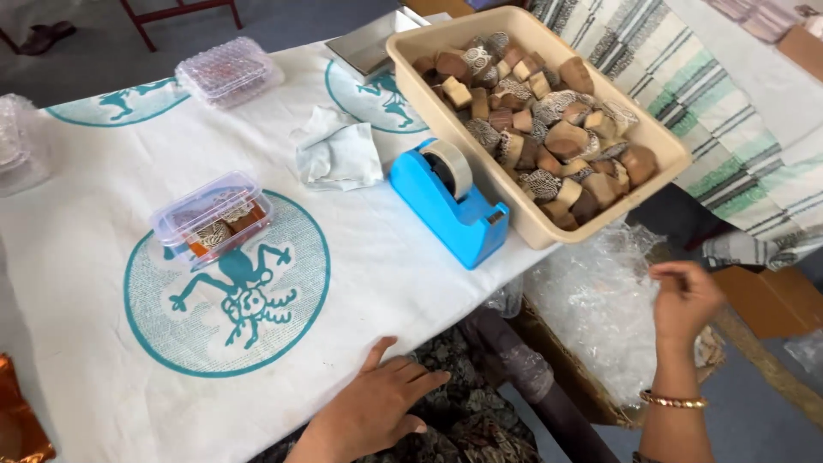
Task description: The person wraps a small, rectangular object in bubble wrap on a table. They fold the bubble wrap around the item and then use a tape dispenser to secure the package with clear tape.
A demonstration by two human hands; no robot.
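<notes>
My left hand [373, 407] rests flat with fingers spread on the near edge of the white printed cloth [111, 283], holding nothing. My right hand [684, 296], with a bangle on the wrist, hovers off the table's right end above a box of clear plastic wrapping [591, 317], fingers curled loosely; nothing shows in it. A small clear plastic box [213, 216] holding carved wooden blocks sits on a teal printed circle. A blue tape dispenser [450, 201] stands beside a beige tray [523, 219] full of several carved wooden blocks.
A crumpled white cloth [337, 154] lies behind the dispenser. A clear plastic box [227, 70] sits at the back, more plastic [15, 141] at the far left. A striped cloth [737, 129] lies to the right. A cardboard box [776, 300] stands on the floor.
</notes>
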